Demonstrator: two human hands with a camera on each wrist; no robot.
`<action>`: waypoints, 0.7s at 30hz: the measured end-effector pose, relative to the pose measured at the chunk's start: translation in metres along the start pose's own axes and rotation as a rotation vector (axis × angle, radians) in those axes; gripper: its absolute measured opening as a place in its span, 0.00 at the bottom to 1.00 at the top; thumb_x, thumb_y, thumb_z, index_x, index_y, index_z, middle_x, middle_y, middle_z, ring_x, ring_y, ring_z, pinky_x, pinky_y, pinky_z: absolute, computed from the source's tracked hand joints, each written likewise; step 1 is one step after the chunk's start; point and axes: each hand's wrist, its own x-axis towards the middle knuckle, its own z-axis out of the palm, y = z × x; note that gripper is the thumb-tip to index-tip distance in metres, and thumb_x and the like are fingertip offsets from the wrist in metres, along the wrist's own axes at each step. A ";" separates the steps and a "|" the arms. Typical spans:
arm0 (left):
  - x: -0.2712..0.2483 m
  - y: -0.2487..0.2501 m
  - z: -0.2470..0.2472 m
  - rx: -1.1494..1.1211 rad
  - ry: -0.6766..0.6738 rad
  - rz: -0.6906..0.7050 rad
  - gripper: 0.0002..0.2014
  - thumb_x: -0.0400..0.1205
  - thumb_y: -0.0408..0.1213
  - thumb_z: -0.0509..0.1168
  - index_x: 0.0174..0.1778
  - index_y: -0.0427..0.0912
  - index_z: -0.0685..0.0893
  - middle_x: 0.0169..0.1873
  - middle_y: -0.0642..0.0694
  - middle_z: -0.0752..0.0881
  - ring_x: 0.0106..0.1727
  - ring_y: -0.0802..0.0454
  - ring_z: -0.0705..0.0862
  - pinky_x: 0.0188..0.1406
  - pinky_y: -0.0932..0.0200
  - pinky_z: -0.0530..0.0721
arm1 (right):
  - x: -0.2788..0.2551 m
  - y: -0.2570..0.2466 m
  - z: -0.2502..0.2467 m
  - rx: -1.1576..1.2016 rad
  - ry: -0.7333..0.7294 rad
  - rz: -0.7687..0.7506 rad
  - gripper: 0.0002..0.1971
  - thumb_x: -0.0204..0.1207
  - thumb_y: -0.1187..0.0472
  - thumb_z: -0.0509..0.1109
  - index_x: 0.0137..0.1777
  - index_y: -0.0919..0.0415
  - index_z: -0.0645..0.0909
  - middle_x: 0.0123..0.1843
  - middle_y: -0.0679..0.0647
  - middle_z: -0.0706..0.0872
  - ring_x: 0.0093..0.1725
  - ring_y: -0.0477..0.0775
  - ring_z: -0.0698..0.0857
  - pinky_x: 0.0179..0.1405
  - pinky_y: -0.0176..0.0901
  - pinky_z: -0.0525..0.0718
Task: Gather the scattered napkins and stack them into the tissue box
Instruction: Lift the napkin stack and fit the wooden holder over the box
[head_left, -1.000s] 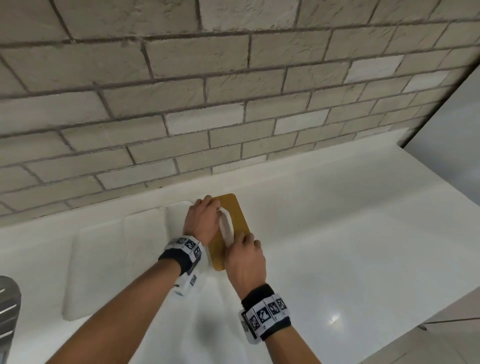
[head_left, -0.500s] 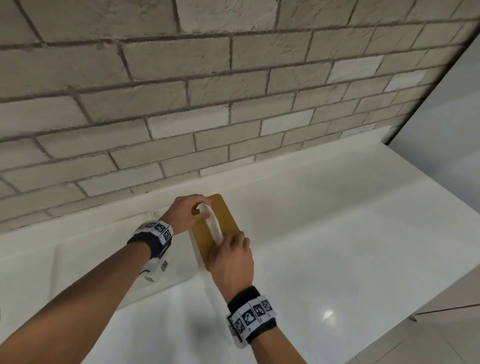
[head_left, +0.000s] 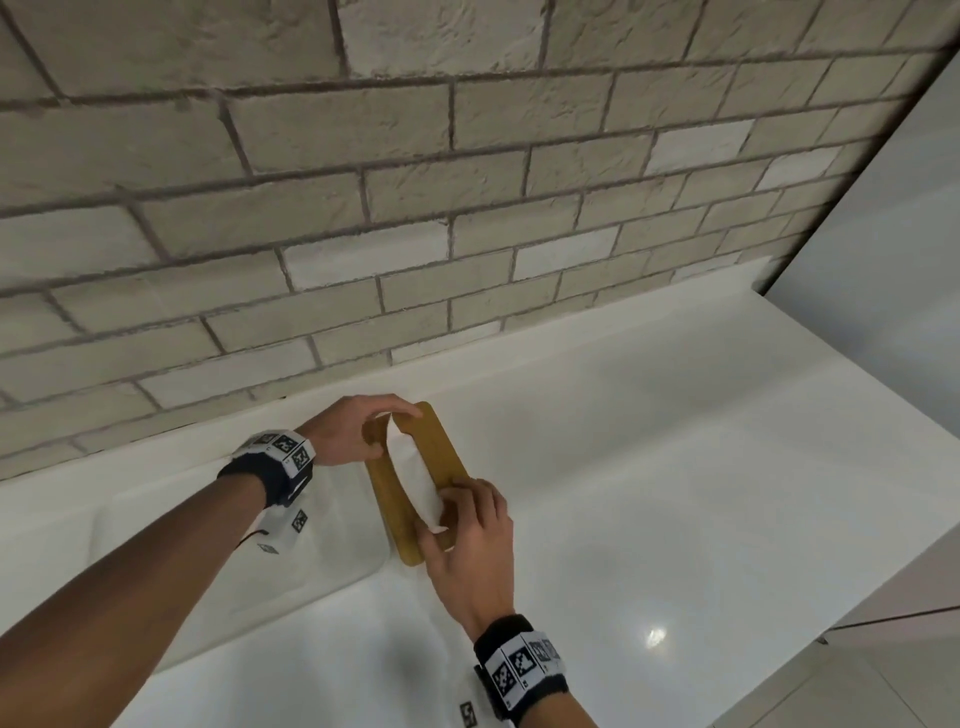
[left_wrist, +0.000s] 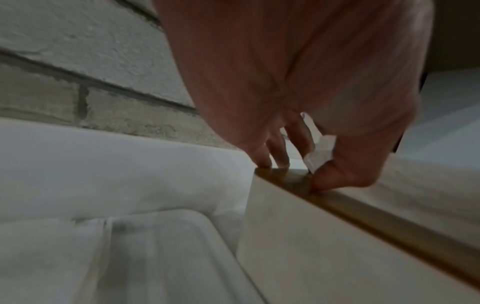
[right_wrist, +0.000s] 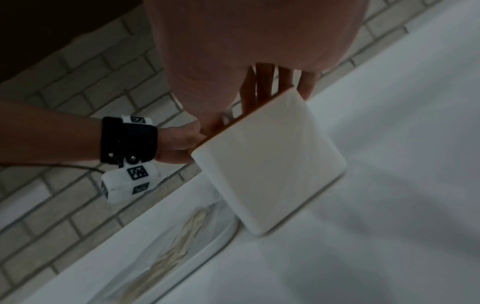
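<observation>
Tissue box (head_left: 423, 483) near the table's (head_left: 675, 467) back edge, long axis running back-to-front. Left hand (head_left: 353, 434) pinches the napkin (head_left: 418, 480) at the far end of the slot; right hand (head_left: 467, 535) pinches its near end.

Matt wooden lid (head_left: 439, 457) on smooth white plastic tissue box (right_wrist: 270, 164), soft paper napkin (head_left: 415, 478), glossy countertop (head_left: 675, 493), rough brick wall (head_left: 467, 182)
</observation>
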 end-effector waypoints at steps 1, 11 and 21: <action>-0.003 -0.003 0.003 -0.003 -0.034 0.006 0.35 0.76 0.21 0.73 0.73 0.62 0.87 0.78 0.65 0.82 0.84 0.68 0.72 0.82 0.65 0.70 | -0.002 0.001 0.007 0.040 0.000 0.023 0.13 0.82 0.49 0.72 0.64 0.49 0.86 0.73 0.41 0.85 0.81 0.53 0.75 0.79 0.50 0.77; 0.030 0.015 -0.007 -0.021 -0.074 0.044 0.18 0.86 0.22 0.69 0.51 0.50 0.98 0.58 0.61 0.95 0.72 0.59 0.87 0.77 0.53 0.84 | 0.005 0.000 0.023 0.316 -0.063 0.328 0.17 0.95 0.45 0.58 0.73 0.38 0.86 0.88 0.44 0.73 0.92 0.55 0.62 0.92 0.54 0.60; 0.032 0.001 -0.029 0.013 -0.080 -0.014 0.19 0.81 0.45 0.81 0.67 0.63 0.91 0.71 0.71 0.86 0.77 0.66 0.80 0.80 0.55 0.72 | 0.001 -0.016 0.015 0.377 0.161 0.349 0.18 0.77 0.33 0.75 0.62 0.34 0.79 0.63 0.31 0.80 0.63 0.41 0.83 0.59 0.40 0.86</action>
